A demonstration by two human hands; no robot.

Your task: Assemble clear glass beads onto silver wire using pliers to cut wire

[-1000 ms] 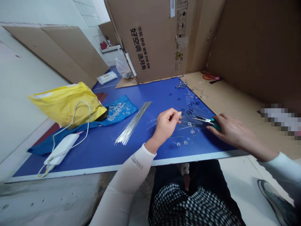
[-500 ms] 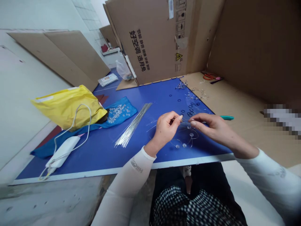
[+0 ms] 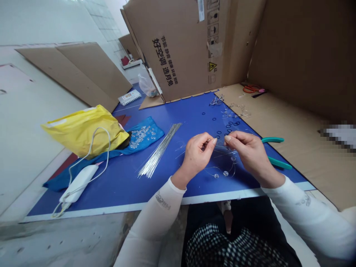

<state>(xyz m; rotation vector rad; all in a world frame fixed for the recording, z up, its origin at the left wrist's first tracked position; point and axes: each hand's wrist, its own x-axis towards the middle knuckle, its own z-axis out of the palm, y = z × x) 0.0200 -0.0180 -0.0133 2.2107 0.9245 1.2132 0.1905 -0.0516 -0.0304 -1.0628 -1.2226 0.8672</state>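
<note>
With green-handled pliers (image 3: 274, 140) set down at three o'clock, left hand (image 3: 198, 152) and freed right hand (image 3: 250, 154), apart, pinched beaded wire (image 3: 226, 173)

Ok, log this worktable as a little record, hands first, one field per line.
left hand: left hand, fingertips pinched beside thin strands; exact hold too fine to see
right hand: right hand, also pinched, facing the left
tool: green handles, partly hidden behind right hand
near hands: clear beads, black rings
left side: wire bundle, blue cloth bearing beads, yellow bag
far right: red-handled scissors
</note>
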